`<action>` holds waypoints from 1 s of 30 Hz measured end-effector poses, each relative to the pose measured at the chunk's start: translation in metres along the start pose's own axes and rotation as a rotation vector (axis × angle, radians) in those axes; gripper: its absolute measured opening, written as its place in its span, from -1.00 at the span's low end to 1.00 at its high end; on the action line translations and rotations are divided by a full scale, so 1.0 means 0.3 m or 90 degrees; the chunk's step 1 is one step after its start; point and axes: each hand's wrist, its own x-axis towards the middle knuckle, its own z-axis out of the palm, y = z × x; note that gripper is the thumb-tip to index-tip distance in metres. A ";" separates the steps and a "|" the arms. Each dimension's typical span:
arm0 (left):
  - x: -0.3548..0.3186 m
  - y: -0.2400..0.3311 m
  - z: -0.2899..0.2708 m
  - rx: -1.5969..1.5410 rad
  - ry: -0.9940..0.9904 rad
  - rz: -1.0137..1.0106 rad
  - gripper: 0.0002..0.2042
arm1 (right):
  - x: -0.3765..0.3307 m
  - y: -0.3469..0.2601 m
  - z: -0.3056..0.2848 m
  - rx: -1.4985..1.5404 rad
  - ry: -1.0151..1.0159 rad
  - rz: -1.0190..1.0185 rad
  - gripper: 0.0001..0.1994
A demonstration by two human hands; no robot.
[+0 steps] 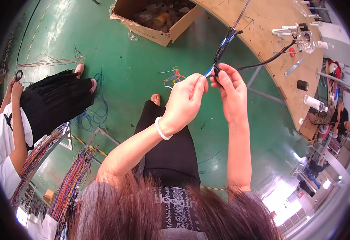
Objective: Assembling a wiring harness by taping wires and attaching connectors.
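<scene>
Left hand point(187, 100) pinches the wire bundle point(221, 52) at its blue strands; right hand point(231, 94) grips a black part just beside, tape or cable, can't tell. Bundle sits ahead of the torso, long axis rising slightly rightward from fingertips across the wooden board's point(271, 18) edge. Green floor point(131, 74) shows between left hand and cardboard box point(147, 34), also between right hand and board edge.

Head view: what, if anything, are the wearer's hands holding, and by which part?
A black-wrapped wire bundle, by its nearer end: left hand pinching at blue wires, right hand on a dark piece too small to identify.
</scene>
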 end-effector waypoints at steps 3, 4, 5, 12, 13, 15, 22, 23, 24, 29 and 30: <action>0.002 0.002 -0.005 -0.016 -0.013 -0.030 -0.72 | -0.005 -0.032 -0.037 0.029 -0.054 0.063 -0.67; 0.003 0.002 -0.006 0.033 -0.005 -0.004 -0.72 | -0.006 -0.041 -0.038 0.022 -0.060 0.080 -0.67; 0.006 0.000 -0.008 0.082 0.003 0.022 -0.72 | -0.021 -0.061 -0.027 -0.012 -0.036 0.079 -0.70; -0.011 -0.023 0.028 0.368 0.076 0.205 -0.86 | -0.098 -0.153 0.123 -0.461 -0.007 -0.180 -0.68; -0.011 -0.035 0.033 0.350 0.076 0.228 -0.89 | -0.112 -0.174 0.135 -0.559 -0.049 -0.220 -0.65; -0.011 -0.022 0.031 0.331 0.055 0.224 -0.88 | -0.110 -0.148 0.131 -0.415 -0.027 -0.132 -0.69; 0.002 0.016 -0.013 -0.105 -0.077 -0.070 -0.75 | 0.044 0.037 0.045 0.125 -0.166 -0.031 -0.59; 0.004 0.028 -0.017 -0.101 -0.081 -0.056 -0.78 | 0.072 0.054 0.043 0.220 -0.274 0.005 -0.55; 0.006 0.025 -0.014 -0.099 -0.084 -0.060 -0.78 | 0.091 0.077 0.019 0.223 -0.270 0.006 -0.55; 0.004 0.032 -0.017 0.097 -0.017 0.051 -0.78 | 0.023 0.104 -0.005 0.040 -0.187 -0.022 -0.63; 0.005 0.027 -0.019 0.219 0.014 0.105 -0.79 | -0.012 0.082 -0.002 -0.079 -0.117 -0.058 -0.67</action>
